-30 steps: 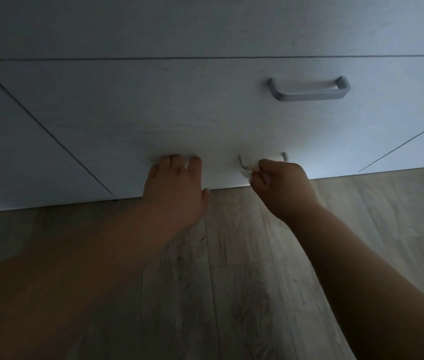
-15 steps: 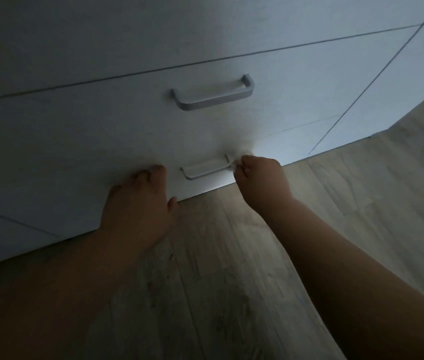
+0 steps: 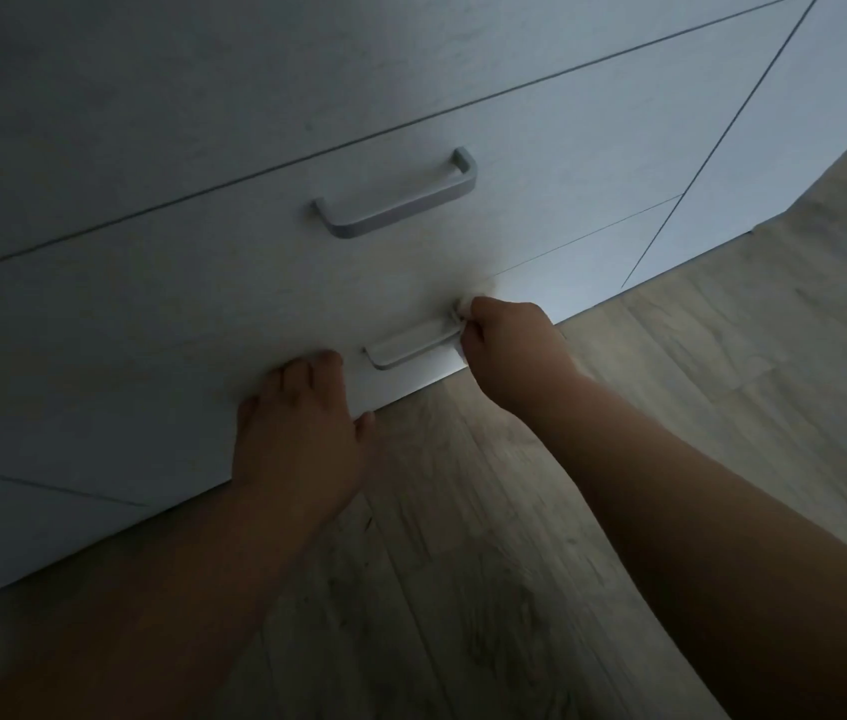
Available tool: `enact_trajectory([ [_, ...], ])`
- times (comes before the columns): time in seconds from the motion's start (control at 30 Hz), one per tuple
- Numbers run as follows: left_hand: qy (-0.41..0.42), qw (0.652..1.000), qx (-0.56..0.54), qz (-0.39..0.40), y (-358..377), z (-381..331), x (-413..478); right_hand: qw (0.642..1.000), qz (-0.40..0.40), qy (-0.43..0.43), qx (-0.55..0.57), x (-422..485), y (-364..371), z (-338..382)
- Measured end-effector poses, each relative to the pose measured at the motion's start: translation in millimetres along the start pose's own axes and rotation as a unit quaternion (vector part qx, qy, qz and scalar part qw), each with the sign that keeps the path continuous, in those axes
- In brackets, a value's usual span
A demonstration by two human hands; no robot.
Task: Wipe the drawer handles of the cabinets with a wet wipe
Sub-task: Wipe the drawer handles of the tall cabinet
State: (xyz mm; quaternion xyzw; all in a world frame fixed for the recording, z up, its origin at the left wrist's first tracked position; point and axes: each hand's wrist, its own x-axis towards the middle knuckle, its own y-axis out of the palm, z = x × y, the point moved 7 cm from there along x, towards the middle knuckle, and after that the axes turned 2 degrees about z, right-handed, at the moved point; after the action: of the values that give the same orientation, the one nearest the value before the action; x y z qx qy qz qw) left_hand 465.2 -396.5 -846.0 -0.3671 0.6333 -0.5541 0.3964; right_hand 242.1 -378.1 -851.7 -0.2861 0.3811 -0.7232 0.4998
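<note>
Progress: mid-task, by judgement. Right grip (image 3: 509, 350) pinches wet wipe (image 3: 463, 306) against lower handle (image 3: 406, 346), at its 3 o'clock end. Left grip (image 3: 302, 439), released, presses drawer front (image 3: 193, 387) at 8 o'clock. Upper handle (image 3: 395, 202), 12 o'clock: cleaned or not, undeterminable.

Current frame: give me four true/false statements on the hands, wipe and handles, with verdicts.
1. The right hand holds the wet wipe against the right end of the lower handle. True.
2. The left hand has the upper handle in its grip. False: it presses on the cabinet front, left of the lower handle.
3. No hand touches the upper handle. True.
4. The wet wipe lies on the floor. False: it is in the right hand's grip at the lower handle.
</note>
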Motion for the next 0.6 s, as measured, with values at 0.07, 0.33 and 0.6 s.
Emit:
enact_trajectory([
  [0.07, 0.004, 1.0, -0.011, 0.005, -0.2, 0.6, -0.5, 1.0, 0.005, -0.012, -0.016, 0.4, -0.4, 4.0],
  [0.33, 0.02, 0.999, -0.038, 0.008, -4.3, 7.6, -5.1, 1.0, -0.003, -0.003, -0.024, 1.8, -4.9, 12.3],
  [0.6, 0.02, 0.998, -0.055, 0.009, -4.7, 14.6, -4.9, 1.0, -0.001, 0.001, -0.012, -6.1, 1.3, 8.3],
])
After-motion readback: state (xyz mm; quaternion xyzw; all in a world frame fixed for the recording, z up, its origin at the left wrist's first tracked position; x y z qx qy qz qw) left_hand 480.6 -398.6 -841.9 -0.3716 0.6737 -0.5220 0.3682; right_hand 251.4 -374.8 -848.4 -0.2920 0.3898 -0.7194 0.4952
